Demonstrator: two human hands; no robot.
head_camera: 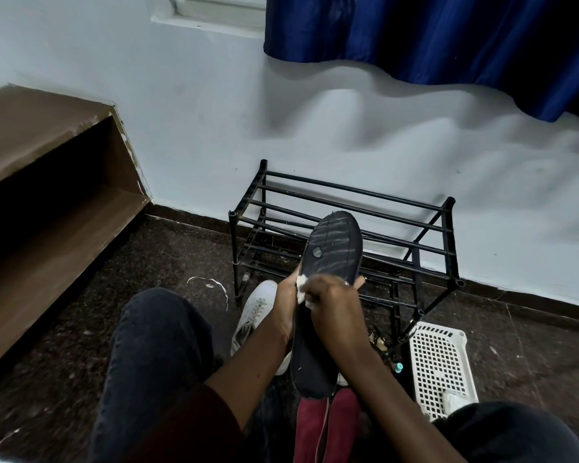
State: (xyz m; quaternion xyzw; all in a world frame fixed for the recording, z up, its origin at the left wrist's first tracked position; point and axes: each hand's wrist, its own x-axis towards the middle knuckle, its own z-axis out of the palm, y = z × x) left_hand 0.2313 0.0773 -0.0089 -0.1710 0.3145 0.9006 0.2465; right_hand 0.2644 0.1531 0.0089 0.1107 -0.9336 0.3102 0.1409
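1. Dark-trousered knees (154, 345) sit nearest the lens. Between them the person holds up a dark shoe (331, 248), sole turned towards them and toe pointing up at the wall
2. Their left hand (286, 305) grasps the shoe's left edge about halfway along, with the fingers wrapped out of sight behind it. The right hand (335, 295) is clenched round a white wad (302, 289) and presses it onto the middle of the sole
3. From where I stand this looks like the sole-wiping step, partway through, as pale streaks show across the toe half. The next stroke likely needs firm pressure from the wad while the left hand keeps the shoe from twisting
4. A white sneaker (254, 312) lies on the floor just left of the hands, and something maroon (325, 426) lies under the heel
5. A white lattice basket (438, 362) stands on the floor to the right. It holds a crumpled white lump (453, 401) at its near end, partly cut off by the other knee
6. A black rack (348, 202) stands against the wall behind the shoe, which hides part of its lower tier, so I cannot tell what rests there
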